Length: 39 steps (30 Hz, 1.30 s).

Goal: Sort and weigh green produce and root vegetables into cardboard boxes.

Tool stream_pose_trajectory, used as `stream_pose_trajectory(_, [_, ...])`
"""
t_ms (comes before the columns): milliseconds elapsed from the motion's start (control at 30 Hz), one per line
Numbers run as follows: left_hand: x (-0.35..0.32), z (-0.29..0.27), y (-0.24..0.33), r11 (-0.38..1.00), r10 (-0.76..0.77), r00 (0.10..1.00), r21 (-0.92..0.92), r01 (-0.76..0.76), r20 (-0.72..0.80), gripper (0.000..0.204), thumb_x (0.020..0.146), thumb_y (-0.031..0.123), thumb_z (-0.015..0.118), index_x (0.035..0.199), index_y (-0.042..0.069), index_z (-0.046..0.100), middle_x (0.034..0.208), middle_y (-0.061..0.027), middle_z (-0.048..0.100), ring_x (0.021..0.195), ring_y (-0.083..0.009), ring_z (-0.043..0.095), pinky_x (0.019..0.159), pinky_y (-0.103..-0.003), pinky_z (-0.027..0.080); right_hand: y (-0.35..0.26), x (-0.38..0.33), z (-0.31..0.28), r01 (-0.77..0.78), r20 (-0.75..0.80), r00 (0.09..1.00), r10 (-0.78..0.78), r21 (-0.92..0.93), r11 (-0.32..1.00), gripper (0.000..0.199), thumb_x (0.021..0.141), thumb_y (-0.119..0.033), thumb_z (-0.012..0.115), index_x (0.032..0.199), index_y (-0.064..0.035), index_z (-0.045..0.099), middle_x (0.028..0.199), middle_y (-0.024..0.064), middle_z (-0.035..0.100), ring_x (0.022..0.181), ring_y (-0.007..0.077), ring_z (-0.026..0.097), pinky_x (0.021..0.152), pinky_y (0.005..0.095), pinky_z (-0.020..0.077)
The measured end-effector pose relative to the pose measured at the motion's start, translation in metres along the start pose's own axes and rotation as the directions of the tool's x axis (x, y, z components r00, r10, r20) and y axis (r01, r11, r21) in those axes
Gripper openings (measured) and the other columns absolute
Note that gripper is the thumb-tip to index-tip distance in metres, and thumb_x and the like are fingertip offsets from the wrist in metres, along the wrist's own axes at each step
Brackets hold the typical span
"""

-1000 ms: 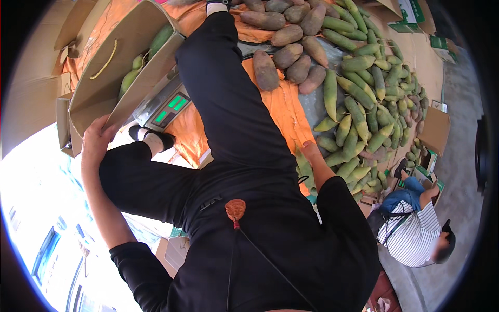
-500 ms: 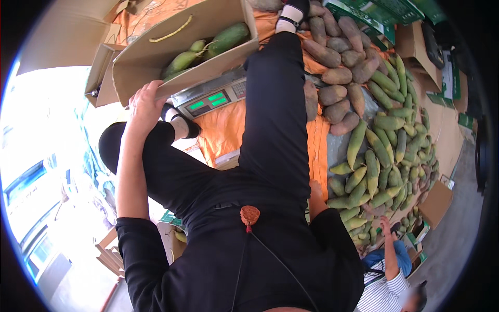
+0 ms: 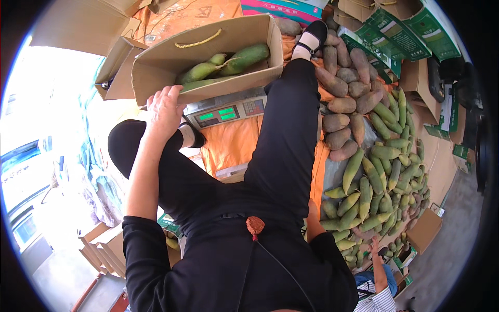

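My left hand (image 3: pixel 165 110) grips the near rim of an open cardboard box (image 3: pixel 223 89) at its left corner, fingers bent over the edge. Inside lie several green radishes (image 3: pixel 244 58). A yellow rope handle (image 3: pixel 198 41) hangs on the far wall of this box. It rests on a scale (image 3: pixel 231 113) with a lit green display and a keypad. My right hand (image 3: pixel 313 221) is down beside my right thigh, near the radish heap; its fingers are hidden behind the leg, so what it holds, if anything, does not show.
A large heap of green radishes (image 3: pixel 384 177) lies to my right, with purplish-brown roots (image 3: pixel 343 105) beyond it. Green cartons (image 3: pixel 397 34) stand at the far right. Another person's arm (image 3: pixel 378 265) reaches toward the heap at lower right. Flattened cardboard (image 3: pixel 106 247) leans at left.
The view has shifted, so the box and scale appear lower and farther right. My left hand stays on the box rim. The other person has moved lower in the picture.
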<state>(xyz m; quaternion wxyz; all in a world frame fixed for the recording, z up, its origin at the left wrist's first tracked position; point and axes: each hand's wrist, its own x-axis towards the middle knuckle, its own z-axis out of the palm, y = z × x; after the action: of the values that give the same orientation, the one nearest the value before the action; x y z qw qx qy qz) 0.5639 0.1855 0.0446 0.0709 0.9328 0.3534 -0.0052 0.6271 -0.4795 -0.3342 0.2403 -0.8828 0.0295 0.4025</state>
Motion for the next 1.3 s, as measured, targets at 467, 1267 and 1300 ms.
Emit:
stream_pose_trajectory(467, [0.007, -0.007, 0.015, 0.999, 0.041, 0.998, 0.007, -0.041, -0.041, 0.042, 0.071, 0.01, 0.069, 0.111, 0.008, 0.055, 0.103, -0.0107, 0.059, 0.101, -0.0304, 0.054, 0.089, -0.044, 0.038, -0.383, -0.026, -0.196, 0.684, -0.452, 0.647, -0.614, -0.011, 0.73, 0.048, 0.071, 0.007, 0.063, 0.117, -0.0002, 0.052, 0.104, 0.0109, 0.055, 0.096, 0.0224, 0.056, 0.086, 0.0333, 0.0443])
stream_pose_trajectory(1267, [0.008, -0.007, 0.014, 0.999, 0.034, 0.999, 0.014, -0.034, -0.014, 0.034, 0.075, 0.015, 0.066, 0.108, 0.011, 0.057, 0.101, -0.0095, 0.061, 0.1, -0.0295, 0.056, 0.086, -0.043, 0.04, -0.679, -0.101, -0.167, 0.984, -0.111, 0.167, -0.98, -0.039, 0.172, 0.033, 0.08, -0.02, 0.065, 0.108, -0.0033, 0.06, 0.09, 0.0134, 0.064, 0.085, 0.0252, 0.062, 0.075, 0.0342, 0.048])
stream_pose_trajectory(1300, [0.008, -0.008, 0.015, 0.999, 0.026, 1.0, 0.023, -0.026, 0.017, 0.034, 0.076, 0.015, 0.066, 0.108, 0.011, 0.057, 0.102, -0.0097, 0.062, 0.1, -0.0295, 0.056, 0.085, -0.044, 0.04, -0.659, -0.089, -0.176, 0.961, -0.131, 0.276, -0.952, 0.057, 0.271, 0.032, 0.081, -0.018, 0.063, 0.109, -0.0035, 0.059, 0.09, 0.0135, 0.065, 0.083, 0.0239, 0.063, 0.074, 0.0325, 0.0486])
